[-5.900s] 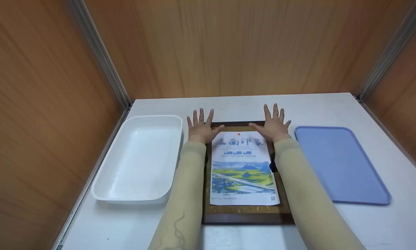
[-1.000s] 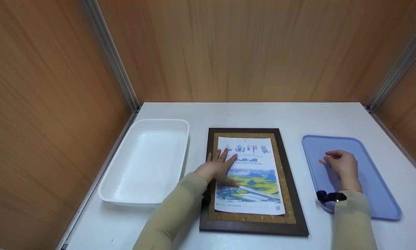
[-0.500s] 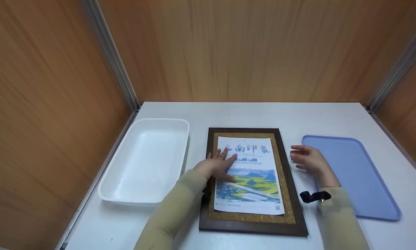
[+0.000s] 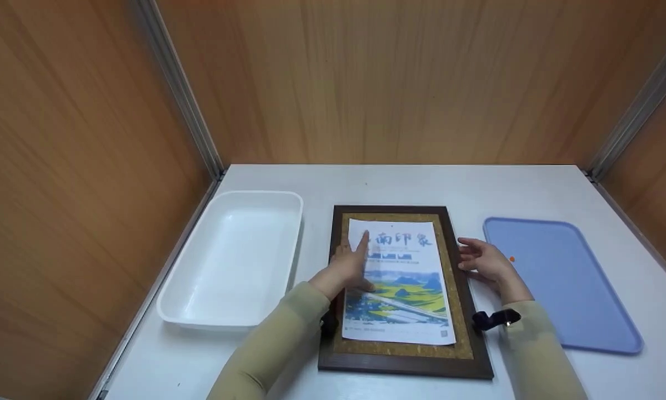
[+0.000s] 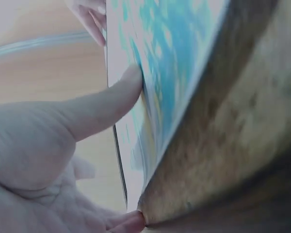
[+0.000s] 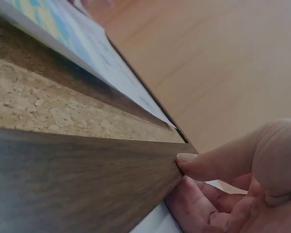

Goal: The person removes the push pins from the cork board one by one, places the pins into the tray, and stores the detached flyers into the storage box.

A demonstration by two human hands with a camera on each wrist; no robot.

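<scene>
Printed poster [image 4: 397, 283] lies flat on dark-framed corkboard [image 4: 460, 289].

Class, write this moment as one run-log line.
left hand: fingers on poster | right hand: touching corkboard frame edge | orange pin: on blue tray | white bin: left

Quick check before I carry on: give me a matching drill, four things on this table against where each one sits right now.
Things:
1. white rectangular plastic tub
2. printed landscape poster sheet
3. tiny orange pin
4. right hand

Places:
A. on the flat lavender plastic tray
B. at the right edge of the dark wooden cork-board frame
C. left of the frame, on the white table
D. on the cork board, under the left hand

Pairs: 1-C, 2-D, 3-A, 4-B
</scene>
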